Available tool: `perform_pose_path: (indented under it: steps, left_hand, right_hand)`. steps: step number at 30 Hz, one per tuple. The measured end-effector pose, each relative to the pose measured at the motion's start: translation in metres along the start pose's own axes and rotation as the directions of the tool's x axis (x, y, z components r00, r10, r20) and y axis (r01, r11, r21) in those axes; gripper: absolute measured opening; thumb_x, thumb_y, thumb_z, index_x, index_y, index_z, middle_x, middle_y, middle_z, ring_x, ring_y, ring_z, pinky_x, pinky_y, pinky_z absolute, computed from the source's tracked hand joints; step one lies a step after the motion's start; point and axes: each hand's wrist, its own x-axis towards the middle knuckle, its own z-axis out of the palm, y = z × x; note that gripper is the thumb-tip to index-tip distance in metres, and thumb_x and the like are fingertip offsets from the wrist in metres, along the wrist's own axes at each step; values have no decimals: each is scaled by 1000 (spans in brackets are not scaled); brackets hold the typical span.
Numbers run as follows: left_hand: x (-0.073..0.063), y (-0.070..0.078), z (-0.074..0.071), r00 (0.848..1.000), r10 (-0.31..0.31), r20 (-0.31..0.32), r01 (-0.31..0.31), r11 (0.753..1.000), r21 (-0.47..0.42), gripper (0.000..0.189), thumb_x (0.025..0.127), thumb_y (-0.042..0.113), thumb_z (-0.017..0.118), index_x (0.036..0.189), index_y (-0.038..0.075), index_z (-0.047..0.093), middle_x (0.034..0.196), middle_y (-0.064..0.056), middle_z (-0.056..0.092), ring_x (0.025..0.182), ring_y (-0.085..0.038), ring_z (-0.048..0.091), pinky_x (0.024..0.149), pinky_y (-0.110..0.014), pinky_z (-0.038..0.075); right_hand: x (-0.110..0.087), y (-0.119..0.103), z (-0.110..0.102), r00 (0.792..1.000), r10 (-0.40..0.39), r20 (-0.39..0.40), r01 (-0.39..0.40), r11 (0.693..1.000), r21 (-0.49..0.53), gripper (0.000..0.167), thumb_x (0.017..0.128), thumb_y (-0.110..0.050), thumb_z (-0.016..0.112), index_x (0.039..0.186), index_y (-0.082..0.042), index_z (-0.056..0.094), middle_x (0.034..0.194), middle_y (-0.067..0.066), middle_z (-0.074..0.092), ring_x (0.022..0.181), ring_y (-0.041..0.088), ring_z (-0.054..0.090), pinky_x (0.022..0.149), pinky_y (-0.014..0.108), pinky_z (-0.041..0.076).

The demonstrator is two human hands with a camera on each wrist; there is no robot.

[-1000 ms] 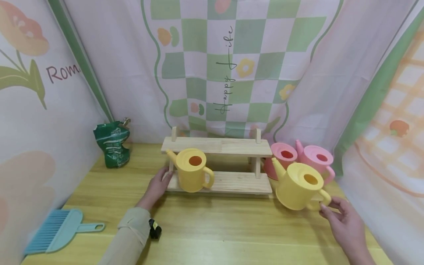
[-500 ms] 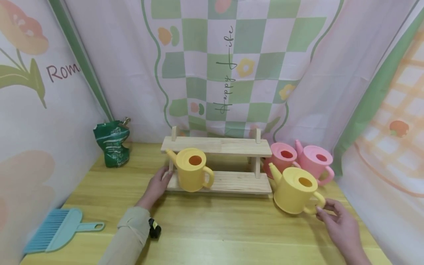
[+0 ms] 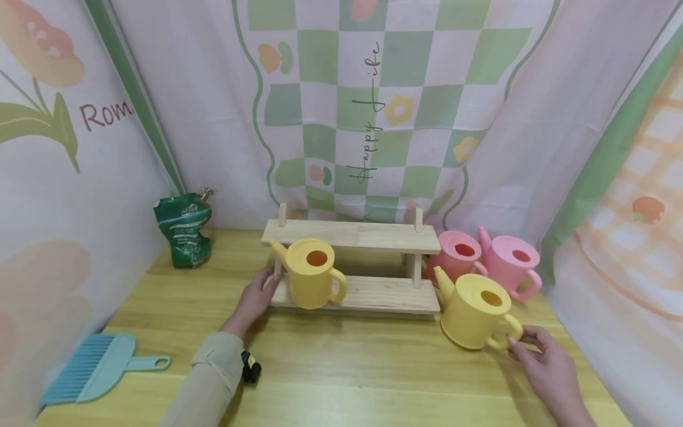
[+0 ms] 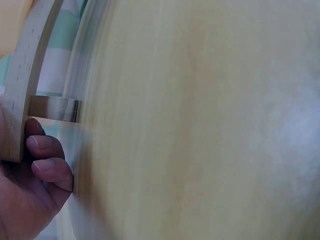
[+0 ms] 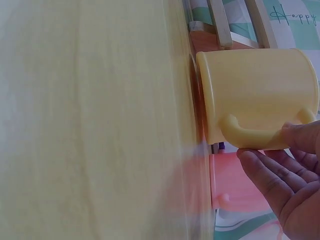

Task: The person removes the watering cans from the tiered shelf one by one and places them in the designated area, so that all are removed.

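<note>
My left hand [image 3: 257,296] grips the left end of a two-tier wooden shelf [image 3: 384,295]; in the left wrist view its fingers [image 4: 50,170] curl under the lower board [image 4: 25,75]. On that lower tier stands a yellow watering can [image 3: 310,279], spout to the left. At the right, my right hand [image 3: 549,367] pinches the handle of a second yellow watering can [image 3: 472,314] between thumb and fingers. That can is upright, its base close over the table in the right wrist view, its spout pointing left toward the shelf's right end.
Two pink watering cans, one darker [image 3: 453,255] and one lighter [image 3: 509,261], stand behind the held can at the back right. A green bag [image 3: 184,231] stands at the back left. A light blue brush [image 3: 101,367] lies at the front left of the wooden table [image 3: 331,367].
My right hand has brought the yellow watering can slightly left and down toward the table. The left hand keeps its hold on the shelf.
</note>
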Motion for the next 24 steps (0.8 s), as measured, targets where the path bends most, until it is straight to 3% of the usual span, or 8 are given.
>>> perform_pose_path:
  steps: [3,7,10,11,20,22,24]
  left_hand:
    - [0,0,0,1000,2,3,-2,1000,-5,61,101,52,41,148,13,37,154,-17,33,141,-39,29,113,-59,23]
    - [1,-1,0,1000,-5,7,5,1000,-3,63,100,54,41,149,14,36,155,-16,32,141,-38,28,113,-59,23]
    - [1,-1,1,1000,-13,8,13,1000,-5,64,100,55,41,149,15,36,155,-15,33,141,-38,29,112,-59,23]
    - [2,-1,1,1000,-15,8,15,1000,-7,63,100,55,41,149,15,37,155,-15,33,141,-38,29,112,-59,23]
    - [1,-1,0,1000,-25,4,25,1000,-4,63,100,56,41,149,16,37,155,-15,33,141,-38,29,112,-59,23]
    - [2,-1,0,1000,-27,4,27,1000,-3,64,100,57,40,149,16,36,155,-15,33,141,-38,29,112,-60,23]
    - [2,-1,0,1000,-26,4,26,1000,-5,64,100,57,40,149,16,36,155,-15,33,141,-38,29,112,-60,24]
  right_hand:
    - [-1,1,-1,1000,2,18,-2,1000,-3,29,93,-12,68,114,3,57,93,-35,55,70,-3,66,61,15,54]
    - [-2,3,-3,999,9,46,-7,999,-38,30,92,-13,69,114,4,57,101,3,71,71,-6,63,61,15,54]
    - [-3,4,-4,998,11,60,-8,999,-52,31,92,-13,69,114,5,58,110,31,63,72,-8,61,61,14,53]
    - [-3,4,-4,998,12,65,-9,999,-49,31,92,-12,69,114,5,58,111,33,62,72,-9,61,61,14,53]
    - [0,0,-6,997,20,72,-16,998,-56,46,91,-16,70,127,5,50,120,33,57,80,-17,53,65,11,52]
    - [2,-2,-7,998,9,54,-7,999,-48,48,91,-16,71,128,5,50,116,22,62,83,-18,52,67,9,51]
    - [3,-5,-7,999,-3,33,5,999,-38,48,90,-16,72,128,4,50,112,1,63,85,-20,50,68,6,49]
